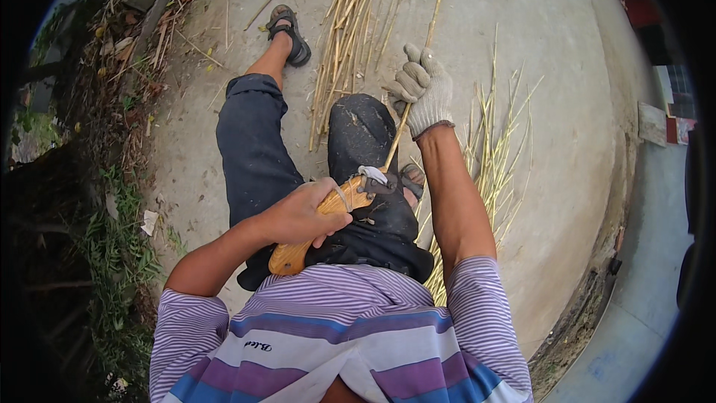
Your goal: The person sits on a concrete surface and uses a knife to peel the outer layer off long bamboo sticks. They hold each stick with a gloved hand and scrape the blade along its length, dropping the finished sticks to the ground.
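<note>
The person sits on the concrete floor [567, 89], 1 leg stretched out toward the top of the view and the other bent, with a dark cloth [373, 201] draped over the bent knee. The left hand [302, 213], bare, is clenched around the wooden handle [298, 250] of a knife [350, 195], which rests on the cloth across the lap; its blade end lies just beside the cane. The right hand [424, 89], in a grey knitted glove, is closed around a thin yellow cane [414, 78] and holds it well out in front of the knee. The cane runs from the knife up through the gloved fist and on toward the top edge of the view.

More canes lie in 2 heaps on the floor: 1 bundle [350, 37] between the legs, reaching upward, and 1 looser spread [496, 149] on the person's right, beyond the right forearm. A sandal [289, 33] is on the outstretched foot. Along the left runs a strip of weeds and rubble [127, 52]. The person wears a striped purple and white shirt [335, 328].
</note>
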Tool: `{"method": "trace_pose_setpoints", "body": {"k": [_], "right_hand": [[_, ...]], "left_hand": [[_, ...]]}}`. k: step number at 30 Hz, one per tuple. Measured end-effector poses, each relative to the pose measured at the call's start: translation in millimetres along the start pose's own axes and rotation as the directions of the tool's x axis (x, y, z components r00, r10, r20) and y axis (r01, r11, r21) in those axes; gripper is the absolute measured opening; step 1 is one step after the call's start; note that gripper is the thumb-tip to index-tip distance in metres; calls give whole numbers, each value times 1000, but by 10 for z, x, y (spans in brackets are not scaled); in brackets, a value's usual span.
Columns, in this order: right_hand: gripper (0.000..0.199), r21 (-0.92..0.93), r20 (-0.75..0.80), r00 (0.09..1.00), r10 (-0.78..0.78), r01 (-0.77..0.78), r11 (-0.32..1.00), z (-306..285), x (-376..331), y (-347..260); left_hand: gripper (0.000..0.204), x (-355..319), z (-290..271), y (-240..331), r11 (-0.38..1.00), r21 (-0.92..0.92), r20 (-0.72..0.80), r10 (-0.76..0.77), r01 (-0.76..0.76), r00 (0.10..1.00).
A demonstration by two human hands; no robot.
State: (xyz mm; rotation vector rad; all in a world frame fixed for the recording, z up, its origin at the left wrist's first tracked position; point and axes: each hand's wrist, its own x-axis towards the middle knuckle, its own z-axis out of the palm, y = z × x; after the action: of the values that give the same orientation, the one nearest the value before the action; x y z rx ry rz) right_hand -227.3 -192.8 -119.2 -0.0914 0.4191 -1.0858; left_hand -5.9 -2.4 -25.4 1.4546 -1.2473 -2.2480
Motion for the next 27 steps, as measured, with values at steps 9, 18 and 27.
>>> {"method": "trace_pose_setpoints", "body": {"k": [9,18,27], "right_hand": [[35,-173,-98,993,60,-77,982,221,-366,402],[34,-271,-271,956,-115,39,962,291,355,-439],[32,-400,-360,908,-215,58,915,450,111,-34]], "left_hand": [[26,73,-164,115,999,-34,-116,18,-22,993],[28,-205,-93,89,987,156,-59,-26,35,998],[25,326,-347,490,987,126,-121,114,-99,986]]}}
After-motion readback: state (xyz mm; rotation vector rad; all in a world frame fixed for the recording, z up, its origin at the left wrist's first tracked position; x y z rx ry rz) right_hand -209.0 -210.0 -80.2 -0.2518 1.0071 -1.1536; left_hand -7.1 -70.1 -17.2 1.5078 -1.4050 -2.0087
